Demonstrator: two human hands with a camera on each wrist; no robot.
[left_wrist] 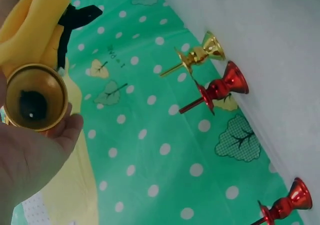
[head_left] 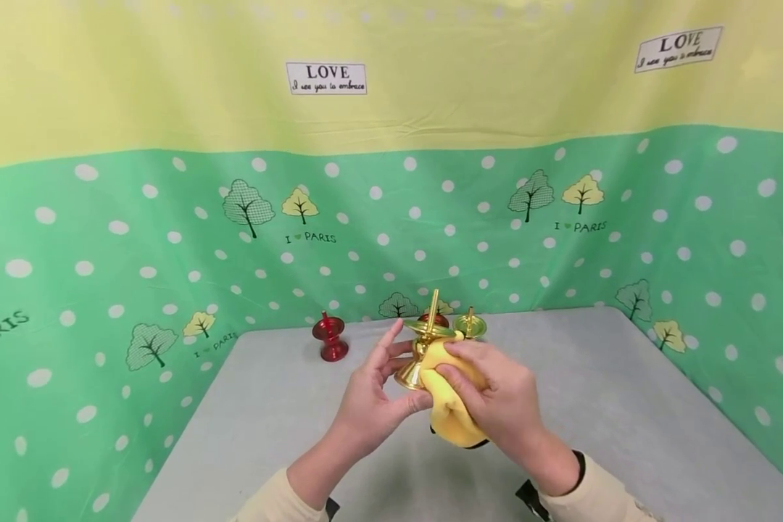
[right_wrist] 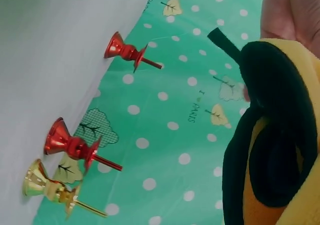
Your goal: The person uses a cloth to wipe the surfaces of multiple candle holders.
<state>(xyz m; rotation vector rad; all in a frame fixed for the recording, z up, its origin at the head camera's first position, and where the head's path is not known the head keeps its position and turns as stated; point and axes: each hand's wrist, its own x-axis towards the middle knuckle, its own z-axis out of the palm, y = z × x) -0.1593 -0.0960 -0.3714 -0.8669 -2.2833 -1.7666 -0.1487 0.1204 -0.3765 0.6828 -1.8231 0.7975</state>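
A shiny gold candle holder, with a round dish and an upright rod, is held tilted above the table by my left hand. The thumb lies near its flared base and the fingers reach behind it. In the left wrist view the hollow underside of the base faces the camera. My right hand pinches a bunched yellow cloth with black edging against the holder's right side. The cloth hides part of the stem and base. In the right wrist view the cloth's black-edged folds fill the right side.
On the grey table a red candle holder stands at the back left. Another red candle holder and a gold one stand side by side at the back. A green and yellow patterned curtain hangs behind.
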